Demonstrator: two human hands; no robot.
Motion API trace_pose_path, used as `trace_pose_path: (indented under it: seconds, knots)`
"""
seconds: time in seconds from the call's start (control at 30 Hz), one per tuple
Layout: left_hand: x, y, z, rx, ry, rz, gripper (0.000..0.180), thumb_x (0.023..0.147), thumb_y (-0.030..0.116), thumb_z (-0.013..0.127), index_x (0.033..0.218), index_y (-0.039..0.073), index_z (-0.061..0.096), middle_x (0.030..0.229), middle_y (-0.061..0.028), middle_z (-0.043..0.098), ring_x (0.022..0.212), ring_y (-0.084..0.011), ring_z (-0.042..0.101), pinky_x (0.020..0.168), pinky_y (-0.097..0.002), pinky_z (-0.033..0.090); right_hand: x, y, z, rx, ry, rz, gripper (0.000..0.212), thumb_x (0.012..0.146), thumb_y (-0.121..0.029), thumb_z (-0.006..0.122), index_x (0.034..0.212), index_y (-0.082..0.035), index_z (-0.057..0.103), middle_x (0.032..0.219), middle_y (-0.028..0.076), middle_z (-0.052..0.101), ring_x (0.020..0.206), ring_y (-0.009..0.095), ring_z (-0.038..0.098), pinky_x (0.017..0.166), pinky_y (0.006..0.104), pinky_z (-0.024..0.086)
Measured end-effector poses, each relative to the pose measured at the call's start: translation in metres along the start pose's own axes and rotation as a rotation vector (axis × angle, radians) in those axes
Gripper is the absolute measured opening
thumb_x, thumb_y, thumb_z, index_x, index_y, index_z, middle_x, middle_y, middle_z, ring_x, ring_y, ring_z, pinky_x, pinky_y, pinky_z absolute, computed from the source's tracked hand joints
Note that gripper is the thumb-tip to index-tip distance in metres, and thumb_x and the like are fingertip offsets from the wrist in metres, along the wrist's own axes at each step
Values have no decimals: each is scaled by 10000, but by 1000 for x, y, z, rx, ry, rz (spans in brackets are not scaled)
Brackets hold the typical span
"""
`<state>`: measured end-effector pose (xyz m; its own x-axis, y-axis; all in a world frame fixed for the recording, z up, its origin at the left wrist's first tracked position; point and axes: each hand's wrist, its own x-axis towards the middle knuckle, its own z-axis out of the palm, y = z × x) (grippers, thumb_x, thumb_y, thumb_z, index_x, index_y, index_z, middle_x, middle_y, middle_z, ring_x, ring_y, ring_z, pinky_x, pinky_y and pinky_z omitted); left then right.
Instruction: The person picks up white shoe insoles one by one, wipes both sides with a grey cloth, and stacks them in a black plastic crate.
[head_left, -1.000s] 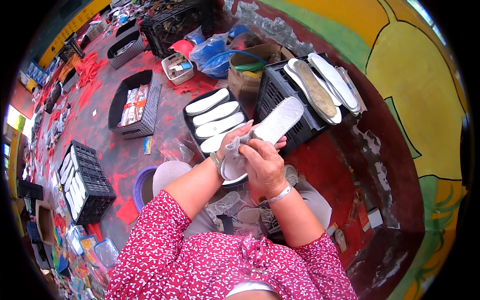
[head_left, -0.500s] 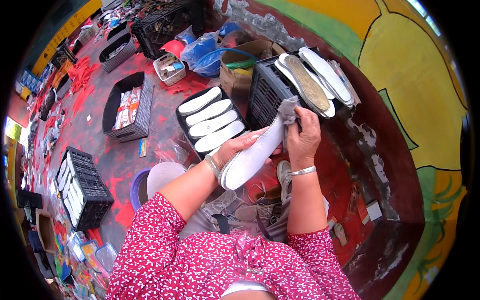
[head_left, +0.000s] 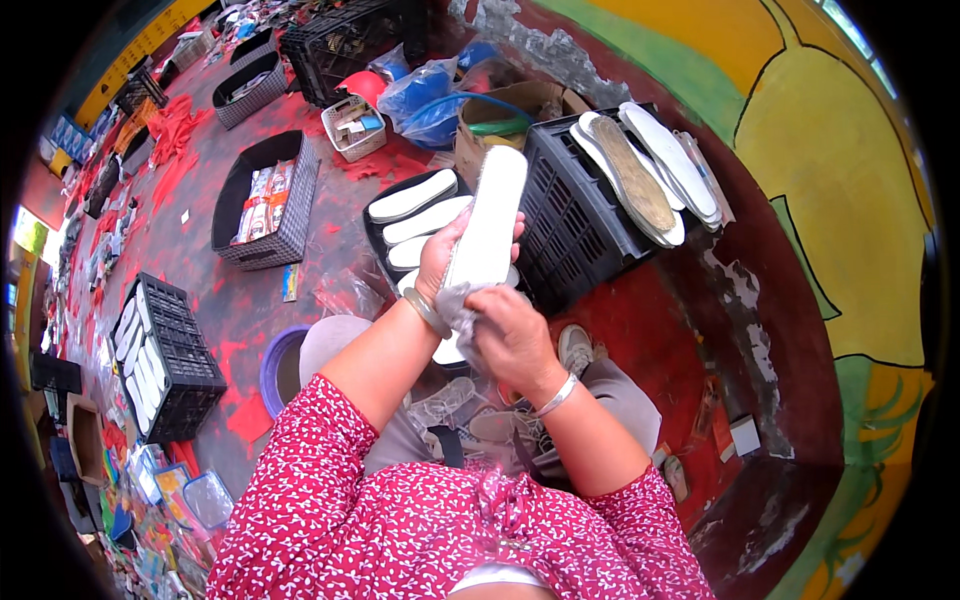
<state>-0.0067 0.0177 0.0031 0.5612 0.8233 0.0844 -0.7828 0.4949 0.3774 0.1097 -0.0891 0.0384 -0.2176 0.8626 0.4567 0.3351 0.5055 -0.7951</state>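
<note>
A white shoe insole [head_left: 490, 215] stands nearly upright in my left hand [head_left: 440, 255], whose fingers wrap round its edges. My right hand [head_left: 515, 335] pinches a grey cloth [head_left: 460, 303] against the insole's lower end, close to my left wrist. Behind them a dark tray [head_left: 376, 240] holds several white insoles [head_left: 412, 195] in a row, some partly covered by my left hand. To the right, more white insoles [head_left: 665, 155] and one brown, worn-looking insole [head_left: 630, 170] lie on top of an upturned black crate [head_left: 570, 220].
A black crate of white insoles [head_left: 185, 350] and a purple basin [head_left: 275, 375] stand to my left. Farther off are a grey woven basket [head_left: 270, 240] with packages, a white basket [head_left: 355, 140] and a cardboard box [head_left: 475, 160]. A painted wall [head_left: 830, 180] borders the right.
The insole has swung from slanting to nearly upright. My right hand, with the cloth, has come down and left from the insole's far end to its near end.
</note>
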Motion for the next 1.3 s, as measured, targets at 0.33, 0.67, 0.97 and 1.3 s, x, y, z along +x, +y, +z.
trace_pose_path:
  seconds: [0.33, 0.67, 0.97, 1.3]
  knots:
    - [-8, -3, 23, 22, 61, -45, 513, 930, 216, 442, 1391, 39, 303, 1331, -194, 456, 1194, -319, 493, 969, -490, 436, 5, 7, -72, 1040, 358, 386, 284, 858, -2, 503, 1141, 6, 529, 1074, 129, 617, 937, 186, 622, 848, 308, 503]
    - [-20, -33, 25, 246, -77, -336, 465, 981, 210, 389, 1414, 90, 273, 1285, -120, 483, 1181, -215, 494, 938, -380, 457, 24, 56, -64, -168, 483, -38, 322, 775, 58, 560, 1090, -8, 574, 1032, 111, 606, 962, 242, 593, 838, 346, 468]
    - [-5, -4, 10, 251, 65, 21, 480, 939, 142, 390, 1394, 34, 279, 1267, -213, 496, 1142, -305, 526, 960, -418, 444, 4, 35, 0, -138, 248, 78, 242, 750, 37, 562, 987, 20, 609, 945, 170, 605, 885, 325, 598, 787, 342, 475]
    - [-10, 1, 17, 336, -43, -122, 554, 883, 103, 549, 1374, 20, 305, 1212, -182, 543, 1070, -271, 586, 889, -380, 503, 11, 44, -80, 785, 337, 677, 254, 910, -229, 591, 849, 10, 651, 751, 18, 617, 600, 69, 536, 548, 208, 425]
